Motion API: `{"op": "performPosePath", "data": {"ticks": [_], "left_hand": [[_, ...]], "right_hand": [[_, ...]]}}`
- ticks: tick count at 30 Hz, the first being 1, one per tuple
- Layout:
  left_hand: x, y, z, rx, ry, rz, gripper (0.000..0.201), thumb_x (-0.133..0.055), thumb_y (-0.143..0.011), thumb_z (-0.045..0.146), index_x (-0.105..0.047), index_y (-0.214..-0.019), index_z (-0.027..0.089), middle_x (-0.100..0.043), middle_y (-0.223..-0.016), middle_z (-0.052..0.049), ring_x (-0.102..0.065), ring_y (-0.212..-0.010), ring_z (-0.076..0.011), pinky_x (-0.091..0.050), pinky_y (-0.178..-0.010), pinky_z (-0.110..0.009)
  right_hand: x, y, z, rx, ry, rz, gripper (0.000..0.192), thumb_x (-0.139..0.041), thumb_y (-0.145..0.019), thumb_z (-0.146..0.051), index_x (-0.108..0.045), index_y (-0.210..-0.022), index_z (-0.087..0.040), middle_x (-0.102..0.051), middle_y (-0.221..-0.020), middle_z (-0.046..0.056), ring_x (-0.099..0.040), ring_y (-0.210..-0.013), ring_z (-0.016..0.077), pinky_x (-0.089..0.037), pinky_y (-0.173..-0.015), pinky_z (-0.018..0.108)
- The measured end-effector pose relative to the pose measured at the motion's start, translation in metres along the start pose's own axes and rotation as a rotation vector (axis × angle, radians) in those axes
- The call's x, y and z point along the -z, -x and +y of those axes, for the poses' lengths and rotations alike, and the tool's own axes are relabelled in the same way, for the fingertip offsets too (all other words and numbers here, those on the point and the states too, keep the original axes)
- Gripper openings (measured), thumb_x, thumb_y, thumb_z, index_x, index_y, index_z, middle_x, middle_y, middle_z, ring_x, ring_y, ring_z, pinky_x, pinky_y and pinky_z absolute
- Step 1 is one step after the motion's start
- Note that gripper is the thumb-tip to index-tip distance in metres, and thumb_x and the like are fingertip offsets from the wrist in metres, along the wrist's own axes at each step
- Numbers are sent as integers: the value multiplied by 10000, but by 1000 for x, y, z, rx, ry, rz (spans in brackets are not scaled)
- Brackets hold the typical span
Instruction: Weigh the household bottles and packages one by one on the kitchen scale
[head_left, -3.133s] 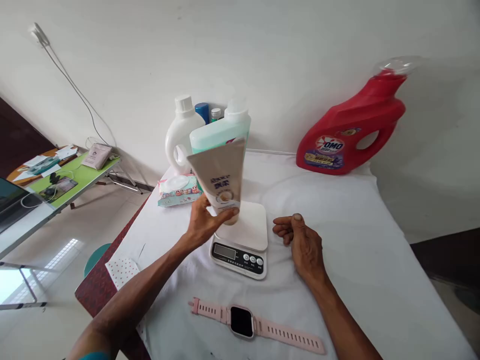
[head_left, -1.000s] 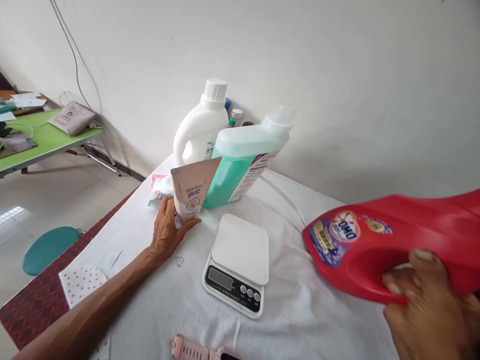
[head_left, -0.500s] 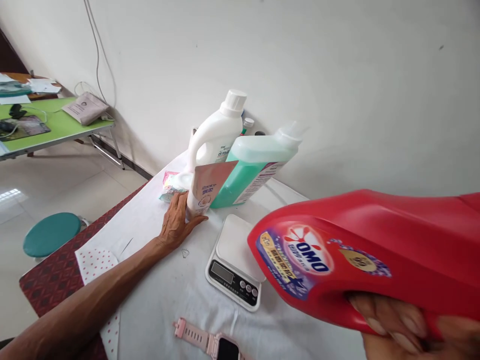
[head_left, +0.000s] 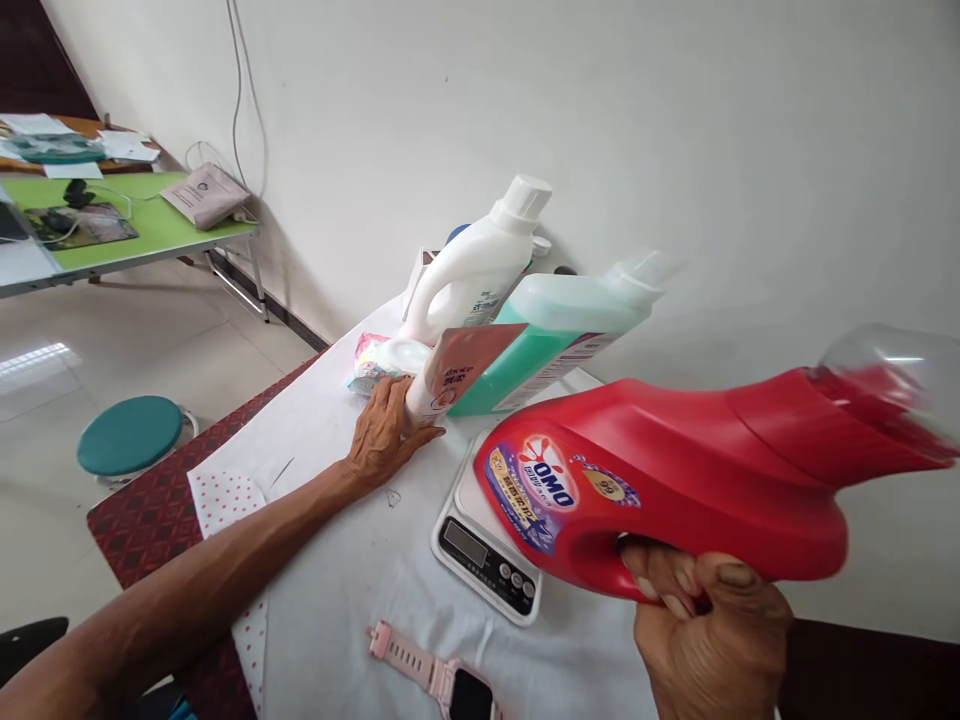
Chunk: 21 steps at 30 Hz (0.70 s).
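Observation:
My right hand (head_left: 709, 625) grips the handle of a big red OMO detergent bottle (head_left: 675, 475), held tilted in the air with its base over the white kitchen scale (head_left: 480, 550). My left hand (head_left: 386, 440) rests on the white cloth and holds the foot of a beige Rejoice tube (head_left: 457, 375), which stands beside a green-filled bottle (head_left: 551, 340) and a white jug (head_left: 476, 275).
A pink smartwatch (head_left: 442, 680) lies at the near edge of the table (head_left: 352, 560). A pack of wipes (head_left: 375, 362) sits behind my left hand. To the left are a teal stool (head_left: 129, 435) and a green folding table (head_left: 154, 225) with papers.
My left hand carried the tube off the scale and set it beside the green bottle. My right hand took the red bottle from the back right and brought it over the scale.

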<state>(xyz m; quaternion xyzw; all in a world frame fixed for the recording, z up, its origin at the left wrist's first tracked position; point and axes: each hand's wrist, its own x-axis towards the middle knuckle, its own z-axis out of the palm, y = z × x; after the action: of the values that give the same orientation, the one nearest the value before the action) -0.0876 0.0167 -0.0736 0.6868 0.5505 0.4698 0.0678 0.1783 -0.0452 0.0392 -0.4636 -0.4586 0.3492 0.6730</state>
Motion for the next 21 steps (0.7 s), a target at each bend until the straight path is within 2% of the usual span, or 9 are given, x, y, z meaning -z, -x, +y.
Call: {"op": "performPosePath", "data": {"ticks": [4,6,9,12,15,17,19,21], "left_hand": [[-1,0,0,11,-17,1,577,-789,-900,416,-483,-1340,201,-602,-1163,-107,-606,-1180,-318,-574,-914,-445],[-1,0,0,14,-17,8,566,-791,-898,403,-486,-1332,204,-603,-1157,-110,-613,-1167,-320,-579,-899,-441],[-1,0,0,6,-14,31,554,-789,-896,378,-489,-1330,209,-609,-1151,-111,-622,-1151,-318,-583,-893,-440],[-1,0,0,-12,-7,50,554,-798,-887,367,-495,-1321,205,-612,-1137,-108,-620,-1163,-321,-575,-915,-443],[-1,0,-1,-3,13,52,518,-798,-886,380,-514,-1282,204,-605,-1131,-105,-612,-1167,-320,-567,-924,-444],[-1,0,-1,6,21,43,494,-792,-889,385,-520,-1259,203,-601,-1123,-103,-605,-1170,-321,-563,-929,-449],[-2,0,-1,5,19,37,492,-784,-893,380,-514,-1260,195,-599,-1115,-104,-598,-1184,-327,-562,-928,-453],[-2,1,-2,-6,8,45,497,-775,-897,363,-502,-1273,187,-600,-1118,-108,-595,-1191,-329,-565,-920,-453]], "right_hand": [[1,3,6,24,-14,6,688,-906,-649,-585,-379,-437,-197,-299,-420,-85,-259,-349,43,-267,-388,243],[4,4,8,16,5,5,655,-875,-673,-622,-413,-463,-208,-348,-450,-70,-310,-377,66,-306,-415,261],[14,7,9,91,109,71,508,-830,-674,-664,-587,-623,-221,-529,-604,-10,-497,-531,156,-418,-525,327],[33,11,15,143,150,201,494,-692,-740,-736,-663,-812,-248,-590,-801,33,-572,-736,231,-460,-627,374],[54,22,32,45,166,305,466,-557,-847,-721,-640,-867,-263,-591,-911,44,-581,-874,248,-477,-689,372],[64,34,50,6,292,366,400,-568,-865,-645,-618,-872,-248,-603,-908,37,-583,-870,240,-481,-719,370],[69,47,68,-77,486,346,355,-578,-879,-578,-608,-836,-227,-599,-816,17,-553,-765,209,-460,-705,355],[72,58,81,-180,568,285,353,-556,-912,-548,-599,-793,-218,-587,-736,-1,-505,-687,178,-428,-672,330]]}}
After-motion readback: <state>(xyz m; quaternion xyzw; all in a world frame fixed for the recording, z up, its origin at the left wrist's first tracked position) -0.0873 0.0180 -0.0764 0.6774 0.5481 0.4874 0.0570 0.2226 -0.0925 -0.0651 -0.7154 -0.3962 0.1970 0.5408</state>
